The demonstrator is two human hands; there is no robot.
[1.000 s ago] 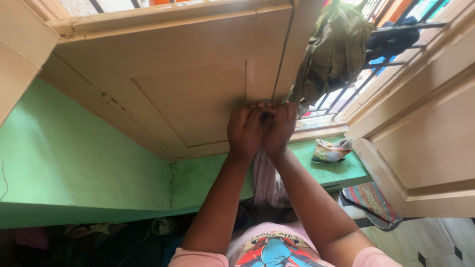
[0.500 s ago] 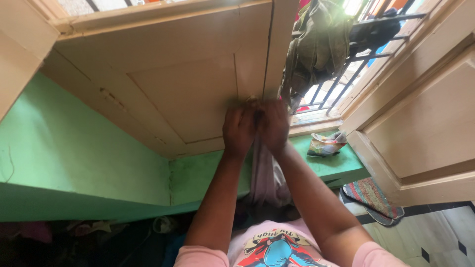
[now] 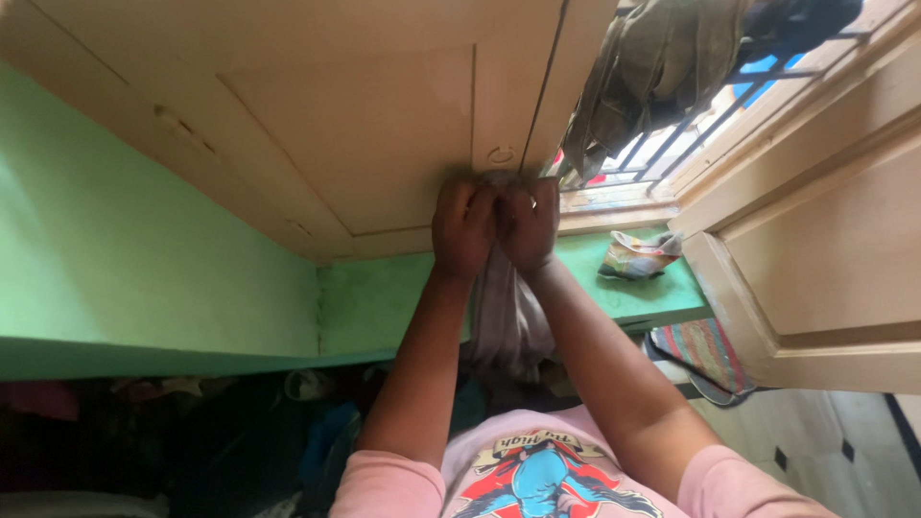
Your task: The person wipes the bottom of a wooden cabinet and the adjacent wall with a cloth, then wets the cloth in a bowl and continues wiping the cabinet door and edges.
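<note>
Both fists bunched tight on the pale cloth [image 3: 506, 317], left hand [image 3: 463, 230] and right hand [image 3: 531, 225] knuckle to knuckle, pinching its top edge against the cream shutter [image 3: 384, 134] while the rest hangs down toward the lap. Probably best to keep the pull even and close to the shutter seam so the fabric doesn't slip. Can't make out what the cloth is caught on behind the fingers; olive garment [image 3: 662, 67] on the window bars [image 3: 710, 125] cut off at the top.
</note>
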